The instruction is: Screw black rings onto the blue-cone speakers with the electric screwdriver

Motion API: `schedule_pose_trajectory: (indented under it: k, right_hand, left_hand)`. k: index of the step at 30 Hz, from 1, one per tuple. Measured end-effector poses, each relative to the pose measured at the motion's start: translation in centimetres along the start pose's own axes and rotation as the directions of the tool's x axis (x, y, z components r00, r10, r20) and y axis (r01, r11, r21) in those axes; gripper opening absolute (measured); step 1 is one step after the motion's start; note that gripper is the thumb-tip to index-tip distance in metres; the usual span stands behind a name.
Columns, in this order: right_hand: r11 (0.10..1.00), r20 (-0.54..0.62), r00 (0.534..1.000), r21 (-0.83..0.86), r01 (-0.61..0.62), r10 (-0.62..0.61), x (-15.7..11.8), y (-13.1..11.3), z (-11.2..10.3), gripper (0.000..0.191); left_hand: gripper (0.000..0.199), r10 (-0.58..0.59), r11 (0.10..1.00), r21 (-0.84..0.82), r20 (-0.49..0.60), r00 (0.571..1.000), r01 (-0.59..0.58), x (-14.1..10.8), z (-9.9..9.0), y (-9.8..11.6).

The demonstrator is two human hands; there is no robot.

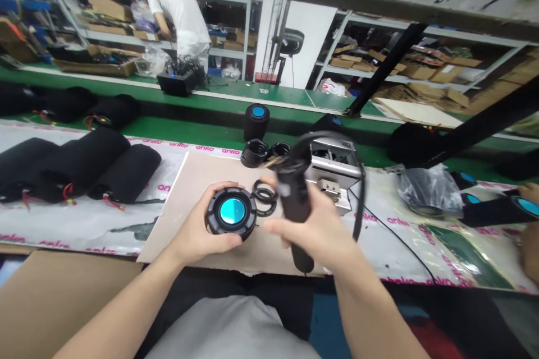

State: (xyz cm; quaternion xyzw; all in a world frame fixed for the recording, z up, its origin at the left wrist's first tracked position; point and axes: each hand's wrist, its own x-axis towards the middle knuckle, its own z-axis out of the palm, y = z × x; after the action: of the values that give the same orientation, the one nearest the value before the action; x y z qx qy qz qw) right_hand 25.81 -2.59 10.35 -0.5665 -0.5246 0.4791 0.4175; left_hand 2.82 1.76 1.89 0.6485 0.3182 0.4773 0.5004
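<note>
My left hand [197, 227] is wrapped round a round black speaker [232, 213] with a shiny blue centre facing up, above a beige board [177, 190]. In my right hand [322, 227] is a black electric screwdriver [295, 196], held tilted and blurred by motion, with a dark cable looping beside it. Black rings [264, 196] lie on the board between the hands. Behind them are stacked black rings [255, 152] and an upright black cylinder [256, 120] with a blue top. A metal box-like device [334, 162] stands behind my right hand and is partly hidden.
Several black fabric-covered cylinders [126, 174] with coloured wires lie at the left. At the right are a clear plastic bag [429, 188], blue-ended cylinders [488, 210] and another person's hand [529, 247]. A black slanted post [385, 70] rises behind. A person in white [179, 14] bends near shelves.
</note>
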Motion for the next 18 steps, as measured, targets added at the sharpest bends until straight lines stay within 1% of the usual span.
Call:
schedule_pose_trajectory:
  k: [1, 2, 3, 4, 5, 6, 7, 8, 9, 10, 11, 12, 13, 16, 18]
  right_hand:
    - [0.991, -0.107, 0.992, 0.112, 0.078, -0.066, -0.2, -0.2, -0.9, 0.054]
    - [0.957, -0.238, 0.959, 0.203, 0.207, -0.156, -0.3, -0.5, -2.0, 0.047]
    - [0.898, -0.376, 0.893, 0.255, 0.358, -0.249, -0.5, -0.7, -3.1, 0.045]
    - [0.824, -0.503, 0.802, 0.268, 0.499, -0.322, -0.6, -0.9, -4.2, 0.046]
    - [0.752, -0.605, 0.707, 0.254, 0.608, -0.366, -0.7, -1.1, -5.2, 0.050]
    - [0.695, -0.682, 0.621, 0.228, 0.682, -0.386, -0.7, -1.2, -6.2, 0.053]
    - [0.654, -0.737, 0.550, 0.196, 0.731, -0.393, -0.6, -1.3, -7.1, 0.056]
    - [0.625, -0.776, 0.490, 0.163, 0.764, -0.397, -0.4, -1.3, -7.8, 0.055]
    - [0.606, -0.797, 0.448, 0.133, 0.785, -0.405, -0.1, -1.2, -8.3, 0.053]
    - [0.592, -0.804, 0.418, 0.104, 0.799, -0.423, 0.3, -1.1, -8.8, 0.050]
    - [0.584, -0.799, 0.403, 0.082, 0.807, -0.445, 0.9, -0.9, -9.0, 0.046]
    - [0.580, -0.787, 0.403, 0.070, 0.811, -0.468, 1.6, -0.6, -9.2, 0.044]
    - [0.581, -0.770, 0.412, 0.067, 0.811, -0.487, 2.3, -0.4, -9.3, 0.042]
    - [0.603, -0.718, 0.467, 0.084, 0.793, -0.516, 4.3, 0.4, -9.4, 0.043]
    - [0.618, -0.685, 0.505, 0.103, 0.780, -0.524, 5.3, 0.8, -9.3, 0.044]
  left_hand:
    - [0.083, 0.000, 1.000, 0.016, -0.005, 1.000, 0.000, 0.0, -0.1, 0.0]
    - [0.082, 0.004, 0.999, 0.033, -0.014, 1.000, -0.004, -0.1, -0.1, 0.0]
    - [0.081, 0.014, 0.999, 0.053, -0.022, 1.000, -0.013, -0.2, -0.1, 0.0]
    - [0.080, 0.030, 0.997, 0.078, -0.028, 0.999, -0.028, -0.4, -0.1, -0.1]
    - [0.079, 0.047, 0.994, 0.105, -0.032, 0.998, -0.044, -0.7, -0.1, -0.2]
    - [0.078, 0.066, 0.990, 0.125, -0.032, 0.997, -0.061, -1.0, 0.1, -0.3]
    - [0.077, 0.083, 0.988, 0.137, -0.028, 0.996, -0.078, -1.3, 0.3, -0.3]
    - [0.077, 0.093, 0.986, 0.138, -0.015, 0.996, -0.090, -1.5, 0.7, -0.4]
    - [0.077, 0.098, 0.987, 0.130, 0.005, 0.995, -0.098, -1.7, 1.2, -0.5]
    - [0.077, 0.100, 0.988, 0.116, 0.031, 0.994, -0.103, -1.8, 2.0, -0.5]
    - [0.078, 0.100, 0.989, 0.102, 0.065, 0.993, -0.106, -1.8, 2.8, -0.5]
    - [0.078, 0.100, 0.990, 0.087, 0.096, 0.990, -0.109, -1.7, 3.8, -0.5]
    - [0.078, 0.097, 0.991, 0.075, 0.125, 0.987, -0.107, -1.4, 4.9, -0.4]
    - [0.077, 0.091, 0.994, 0.040, 0.176, 0.980, -0.100, -0.2, 7.7, -0.3]
    - [0.074, 0.072, 0.996, 0.033, 0.190, 0.979, -0.080, 0.6, 8.8, -0.2]
